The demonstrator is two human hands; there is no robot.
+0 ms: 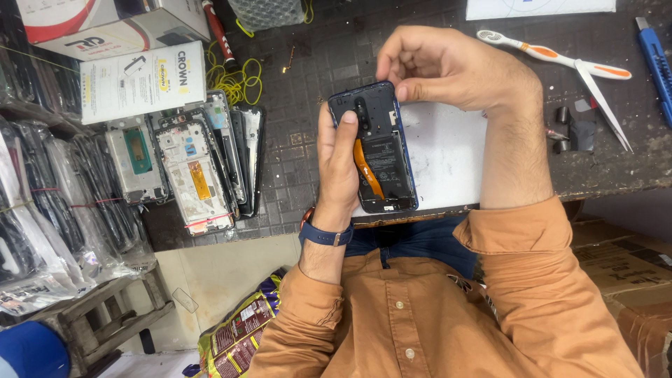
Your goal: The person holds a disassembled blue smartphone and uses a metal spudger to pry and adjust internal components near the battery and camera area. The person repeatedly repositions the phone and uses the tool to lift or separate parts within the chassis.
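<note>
Left hand point(337, 168) grips the opened phone point(374, 147) above the tabletop point(308, 161), thumb on the camera block. Right hand point(441, 66) pinches its 12 o'clock edge. Risk, I'd judge: a slip there could tear the orange flex point(367, 170).

The person wears an orange-brown shirt point(434, 315) with small round buttons and long sleeves rolled back, blue jeans point(413, 241), and a dark blue watch strap point(324, 236) on 1 wrist.

One opened phone point(378, 150), two hands point(336, 164).
</note>
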